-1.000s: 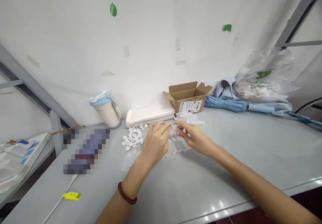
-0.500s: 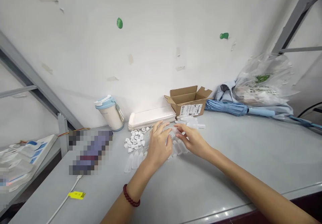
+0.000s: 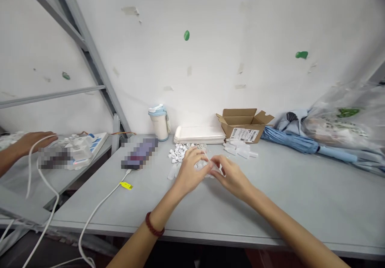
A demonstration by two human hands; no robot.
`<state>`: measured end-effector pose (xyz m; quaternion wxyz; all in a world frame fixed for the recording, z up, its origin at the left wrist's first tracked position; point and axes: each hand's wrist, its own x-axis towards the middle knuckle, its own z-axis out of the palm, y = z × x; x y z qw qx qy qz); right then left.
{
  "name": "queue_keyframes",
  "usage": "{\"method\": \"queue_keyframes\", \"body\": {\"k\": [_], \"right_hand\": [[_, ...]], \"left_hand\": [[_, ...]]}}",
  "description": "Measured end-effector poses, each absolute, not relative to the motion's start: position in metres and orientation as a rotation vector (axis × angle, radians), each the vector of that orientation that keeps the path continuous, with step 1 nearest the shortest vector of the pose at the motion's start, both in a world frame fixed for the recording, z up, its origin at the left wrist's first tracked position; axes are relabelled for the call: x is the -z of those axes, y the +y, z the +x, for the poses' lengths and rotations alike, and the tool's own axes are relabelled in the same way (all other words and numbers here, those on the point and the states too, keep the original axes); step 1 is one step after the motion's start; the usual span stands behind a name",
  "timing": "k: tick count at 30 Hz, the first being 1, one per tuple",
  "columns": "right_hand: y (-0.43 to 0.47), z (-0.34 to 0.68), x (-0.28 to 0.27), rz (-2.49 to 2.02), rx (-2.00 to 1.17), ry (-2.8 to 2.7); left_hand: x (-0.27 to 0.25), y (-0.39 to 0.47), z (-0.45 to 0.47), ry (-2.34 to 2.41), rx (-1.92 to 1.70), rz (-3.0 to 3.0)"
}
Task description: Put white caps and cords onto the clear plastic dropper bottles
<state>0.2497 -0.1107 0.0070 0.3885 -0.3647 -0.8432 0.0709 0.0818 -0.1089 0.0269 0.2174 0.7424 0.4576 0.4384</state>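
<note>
My left hand and my right hand meet fingertip to fingertip low over the table. Between their pinched fingers is a small translucent plastic tube, mostly covered by the fingers. Just left of my left hand lie white plastic caps in a loose heap, with translucent tubes in front of them. More tubes lie beneath both hands, partly hidden. Beyond my right hand, another group of translucent tubes is spread by the carton.
Against the wall stand a white stack of flat packs, an open cardboard box and a blue-lidded cup. A folded blue umbrella lies right. A phone on a white cable lies left. Another person's hand is at far left.
My view has swung left and now takes in the table's front edge and another person's hand. My fingertips have come closer together around the small piece.
</note>
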Motion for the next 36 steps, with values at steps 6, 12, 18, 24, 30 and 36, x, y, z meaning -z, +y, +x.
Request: {"method": "queue_keyframes", "body": {"k": [6, 12, 18, 24, 30, 36], "right_hand": [[-0.149, 0.221, 0.006, -0.854, -0.230, -2.215], [-0.177, 0.196, 0.021, -0.920, -0.339, -2.097], [-0.196, 0.200, 0.027, -1.065, -0.373, -2.044], [-0.199, 0.209, 0.024, -1.119, -0.534, -2.035], [-0.200, 0.200, 0.026, -1.099, -0.612, -1.981], [-0.200, 0.201, 0.032, -1.087, -0.649, -1.919]], "left_hand": [[-0.013, -0.157, 0.043, 1.287, -1.095, 1.904], [-0.005, -0.177, 0.026, 1.318, -1.081, 1.956], [0.009, -0.185, 0.030, 1.195, -1.009, 1.779], [0.014, -0.186, 0.032, 1.124, -0.987, 1.705], [0.013, -0.188, 0.031, 1.262, -1.031, 1.548], [0.018, -0.198, 0.035, 1.502, -1.287, 1.993]]}}
